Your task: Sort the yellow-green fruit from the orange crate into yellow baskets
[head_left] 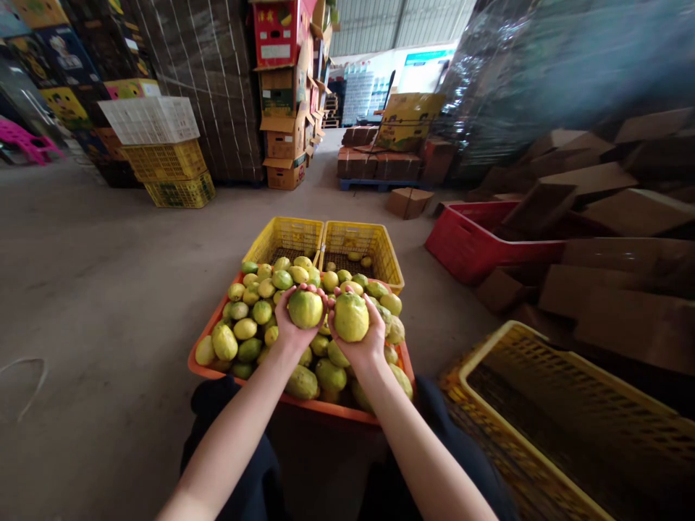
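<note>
Side by side over an orange crate (pixel 347 412), both hands are raised with palms up. My left hand (pixel 293 334) cups a round yellow-green lemon (pixel 305 309), its fingers curled around the far side. In my right hand (pixel 370 347) rests a larger, bumpy lemon (pixel 351 318), mostly yellow with a green top. The two hands nearly touch at the fingertips. Beneath them the orange crate is heaped with yellow and green lemons (pixel 245 328) of mixed sizes, some smooth and some knobbly.
Two yellow crates (pixel 391 264) stand behind the orange one, with a few fruits inside. At right are another yellow crate (pixel 515 405), a red crate (pixel 472 246) and piled cardboard (pixel 624 282). Stacked crates (pixel 174 159) and boxes (pixel 282 108) stand farther back on the concrete floor.
</note>
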A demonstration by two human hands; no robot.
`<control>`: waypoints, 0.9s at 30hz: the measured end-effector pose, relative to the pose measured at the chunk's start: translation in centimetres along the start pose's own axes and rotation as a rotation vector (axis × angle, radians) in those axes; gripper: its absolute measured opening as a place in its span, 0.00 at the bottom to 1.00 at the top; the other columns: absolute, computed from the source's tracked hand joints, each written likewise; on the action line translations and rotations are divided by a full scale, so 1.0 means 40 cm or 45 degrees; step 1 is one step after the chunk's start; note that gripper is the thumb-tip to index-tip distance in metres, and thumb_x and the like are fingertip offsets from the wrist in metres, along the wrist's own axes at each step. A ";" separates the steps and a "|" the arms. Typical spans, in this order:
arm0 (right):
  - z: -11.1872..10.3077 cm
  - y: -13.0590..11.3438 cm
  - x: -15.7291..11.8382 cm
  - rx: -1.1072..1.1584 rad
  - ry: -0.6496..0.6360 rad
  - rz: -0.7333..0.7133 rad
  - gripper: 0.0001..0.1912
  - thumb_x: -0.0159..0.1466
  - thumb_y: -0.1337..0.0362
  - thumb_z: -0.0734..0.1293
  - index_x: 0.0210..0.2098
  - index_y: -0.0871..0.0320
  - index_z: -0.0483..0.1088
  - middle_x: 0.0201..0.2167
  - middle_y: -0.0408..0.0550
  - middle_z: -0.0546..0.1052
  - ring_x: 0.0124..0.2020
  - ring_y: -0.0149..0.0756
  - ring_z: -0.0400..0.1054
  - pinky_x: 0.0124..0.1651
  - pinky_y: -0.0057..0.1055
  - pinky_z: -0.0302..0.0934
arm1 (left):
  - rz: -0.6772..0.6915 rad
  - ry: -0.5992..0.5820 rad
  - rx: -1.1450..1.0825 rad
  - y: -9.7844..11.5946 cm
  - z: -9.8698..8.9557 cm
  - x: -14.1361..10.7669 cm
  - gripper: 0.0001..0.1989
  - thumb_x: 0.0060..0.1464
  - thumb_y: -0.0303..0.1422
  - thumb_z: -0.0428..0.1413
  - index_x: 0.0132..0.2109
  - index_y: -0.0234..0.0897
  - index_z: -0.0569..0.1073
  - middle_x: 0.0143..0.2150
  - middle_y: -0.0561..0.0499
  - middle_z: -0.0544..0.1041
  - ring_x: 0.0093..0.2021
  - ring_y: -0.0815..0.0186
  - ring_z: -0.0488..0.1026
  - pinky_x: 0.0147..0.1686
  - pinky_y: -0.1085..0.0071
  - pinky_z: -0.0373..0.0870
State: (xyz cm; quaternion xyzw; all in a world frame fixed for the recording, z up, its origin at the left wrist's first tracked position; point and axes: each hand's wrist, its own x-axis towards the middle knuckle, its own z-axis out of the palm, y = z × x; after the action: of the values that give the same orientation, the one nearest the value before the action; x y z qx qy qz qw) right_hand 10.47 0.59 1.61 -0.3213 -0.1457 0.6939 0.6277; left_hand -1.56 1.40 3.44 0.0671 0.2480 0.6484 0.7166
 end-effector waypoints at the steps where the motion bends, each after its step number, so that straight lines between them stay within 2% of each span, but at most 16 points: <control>1: 0.001 0.000 0.000 -0.006 0.004 -0.004 0.23 0.58 0.50 0.71 0.50 0.50 0.77 0.43 0.48 0.85 0.42 0.47 0.82 0.45 0.47 0.79 | 0.007 -0.012 0.006 0.000 -0.003 0.002 0.08 0.60 0.34 0.52 0.31 0.42 0.72 0.30 0.52 0.74 0.39 0.63 0.78 0.50 0.63 0.79; 4: 0.002 0.000 0.000 -0.025 0.011 -0.018 0.24 0.56 0.49 0.72 0.50 0.50 0.77 0.42 0.49 0.85 0.43 0.50 0.82 0.46 0.49 0.80 | 0.039 -0.057 0.020 -0.002 -0.012 0.009 0.08 0.59 0.34 0.54 0.31 0.43 0.71 0.29 0.52 0.74 0.37 0.63 0.77 0.48 0.63 0.79; 8: 0.002 0.001 0.000 -0.071 -0.001 -0.028 0.22 0.56 0.47 0.71 0.47 0.49 0.76 0.41 0.49 0.85 0.43 0.50 0.82 0.46 0.51 0.80 | 0.118 -0.132 0.168 -0.002 -0.024 0.014 0.10 0.60 0.39 0.57 0.30 0.43 0.69 0.30 0.52 0.74 0.43 0.59 0.78 0.53 0.58 0.78; 10: 0.001 0.000 0.000 -0.068 -0.020 -0.021 0.19 0.57 0.47 0.71 0.44 0.49 0.75 0.40 0.48 0.85 0.43 0.50 0.81 0.46 0.51 0.79 | 0.107 -0.148 0.169 0.000 -0.023 0.011 0.12 0.61 0.38 0.57 0.30 0.43 0.69 0.30 0.52 0.73 0.42 0.60 0.77 0.54 0.60 0.77; 15: 0.002 -0.002 -0.003 0.029 -0.024 0.037 0.16 0.56 0.49 0.72 0.40 0.48 0.73 0.38 0.45 0.84 0.41 0.48 0.81 0.46 0.48 0.79 | 0.061 -0.159 0.080 0.007 -0.004 -0.003 0.13 0.61 0.36 0.57 0.28 0.41 0.67 0.28 0.54 0.70 0.34 0.66 0.75 0.45 0.66 0.79; 18: 0.000 -0.001 -0.003 0.020 -0.052 0.028 0.16 0.55 0.49 0.73 0.39 0.48 0.73 0.38 0.45 0.84 0.41 0.47 0.81 0.47 0.48 0.79 | -0.013 -0.114 -0.050 0.010 0.007 -0.009 0.14 0.63 0.32 0.53 0.27 0.40 0.67 0.28 0.53 0.70 0.32 0.68 0.74 0.39 0.71 0.78; 21: -0.005 0.002 0.001 -0.057 -0.103 -0.026 0.17 0.57 0.47 0.72 0.40 0.49 0.74 0.38 0.45 0.84 0.42 0.47 0.81 0.47 0.49 0.79 | -0.056 -0.053 -0.112 0.011 0.009 -0.010 0.15 0.65 0.31 0.49 0.28 0.40 0.68 0.29 0.52 0.72 0.33 0.68 0.76 0.44 0.70 0.79; 24: -0.012 0.010 0.010 -0.128 -0.121 -0.085 0.18 0.59 0.45 0.70 0.42 0.49 0.75 0.37 0.47 0.85 0.42 0.48 0.82 0.46 0.49 0.80 | -0.054 0.009 -0.112 0.009 0.006 -0.005 0.13 0.65 0.31 0.49 0.31 0.41 0.71 0.31 0.51 0.76 0.38 0.65 0.78 0.47 0.68 0.80; 27: -0.015 0.020 0.021 -0.047 -0.068 -0.077 0.17 0.59 0.46 0.72 0.42 0.48 0.75 0.37 0.49 0.85 0.44 0.50 0.82 0.45 0.50 0.81 | -0.095 0.120 -0.184 0.003 0.005 0.002 0.11 0.66 0.33 0.49 0.38 0.41 0.75 0.36 0.48 0.80 0.40 0.64 0.80 0.42 0.70 0.81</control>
State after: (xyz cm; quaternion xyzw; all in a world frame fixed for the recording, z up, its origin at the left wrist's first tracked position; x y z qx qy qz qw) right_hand 10.22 1.15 0.42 -0.3096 -0.1849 0.6802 0.6382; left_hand -1.59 1.56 3.65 -0.0247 0.2364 0.6398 0.7309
